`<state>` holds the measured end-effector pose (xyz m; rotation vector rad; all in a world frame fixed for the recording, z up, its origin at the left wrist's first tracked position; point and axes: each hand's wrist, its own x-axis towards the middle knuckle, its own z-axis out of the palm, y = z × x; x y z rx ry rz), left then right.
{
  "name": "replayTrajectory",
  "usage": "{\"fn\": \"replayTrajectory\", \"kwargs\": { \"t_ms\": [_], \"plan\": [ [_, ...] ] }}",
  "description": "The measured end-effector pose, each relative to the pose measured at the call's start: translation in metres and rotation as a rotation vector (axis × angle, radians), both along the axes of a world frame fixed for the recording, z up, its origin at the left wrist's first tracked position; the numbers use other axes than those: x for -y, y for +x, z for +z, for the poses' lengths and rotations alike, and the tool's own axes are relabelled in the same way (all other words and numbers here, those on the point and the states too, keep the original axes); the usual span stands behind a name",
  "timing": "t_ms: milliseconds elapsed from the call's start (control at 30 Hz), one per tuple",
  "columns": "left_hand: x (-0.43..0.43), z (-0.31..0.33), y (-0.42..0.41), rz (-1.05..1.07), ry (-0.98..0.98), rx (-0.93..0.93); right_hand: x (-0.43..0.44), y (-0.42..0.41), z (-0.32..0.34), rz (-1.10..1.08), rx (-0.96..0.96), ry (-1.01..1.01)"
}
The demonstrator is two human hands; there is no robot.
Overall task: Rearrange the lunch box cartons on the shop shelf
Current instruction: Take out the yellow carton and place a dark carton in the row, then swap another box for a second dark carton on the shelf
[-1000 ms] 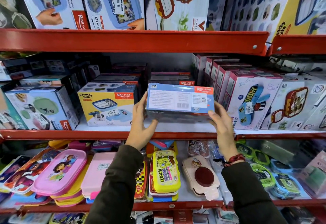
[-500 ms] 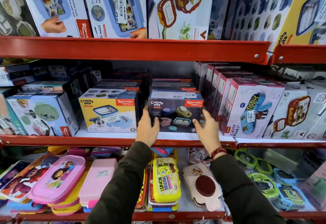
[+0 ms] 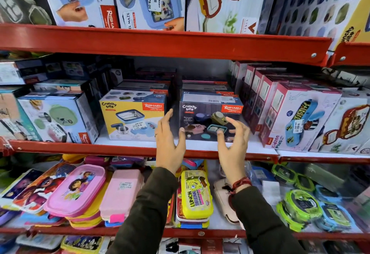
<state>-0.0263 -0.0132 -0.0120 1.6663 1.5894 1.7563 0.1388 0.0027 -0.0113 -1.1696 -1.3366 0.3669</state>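
Observation:
A dark blue Crunchy bite carton [image 3: 208,113] stands upright on the middle shelf [image 3: 128,149], its picture side facing me. A yellow Crunchy bite carton [image 3: 132,117] stands just left of it. My left hand [image 3: 170,141] hovers in front of the dark carton's left edge, fingers spread, not touching it. My right hand [image 3: 232,141] hovers before its right half, fingers curled apart, holding nothing. More flat cartons are stacked behind both boxes.
Pink Kidzee Plus cartons [image 3: 296,121] stand in a row to the right, a pale blue carton [image 3: 58,117] to the left. Large cartons fill the top shelf [image 3: 160,41]. Loose plastic lunch boxes, among them a yellow one [image 3: 195,193], crowd the lower shelf.
Both hands turned the dark carton from label side up to upright, set it on the shelf, then let go and drew back toward me.

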Motion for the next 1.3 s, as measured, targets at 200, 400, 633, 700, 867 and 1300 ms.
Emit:
{"fn": "replayTrajectory", "kwargs": {
  "t_ms": [200,400,633,700,867,1300],
  "plan": [
    [0.009,0.003,-0.055,0.098,0.097,-0.045,0.008,-0.064,-0.001,0.188,0.039,0.008],
    [0.013,-0.003,-0.115,0.219,-0.023,0.051,0.007,-0.117,-0.003,0.326,0.122,-0.21],
    [0.009,-0.003,-0.16,0.153,-0.316,0.156,-0.003,-0.145,-0.002,0.338,0.296,-0.362],
    [0.013,-0.001,-0.168,0.137,-0.307,0.158,-0.001,-0.145,-0.004,0.344,0.296,-0.341],
    [0.032,0.005,-0.186,0.02,-0.185,0.208,0.004,-0.136,-0.012,0.352,0.249,-0.178],
    [0.048,0.013,-0.228,-0.342,-0.036,0.091,0.024,-0.146,0.03,0.23,-0.179,-0.032]
  ]
}}
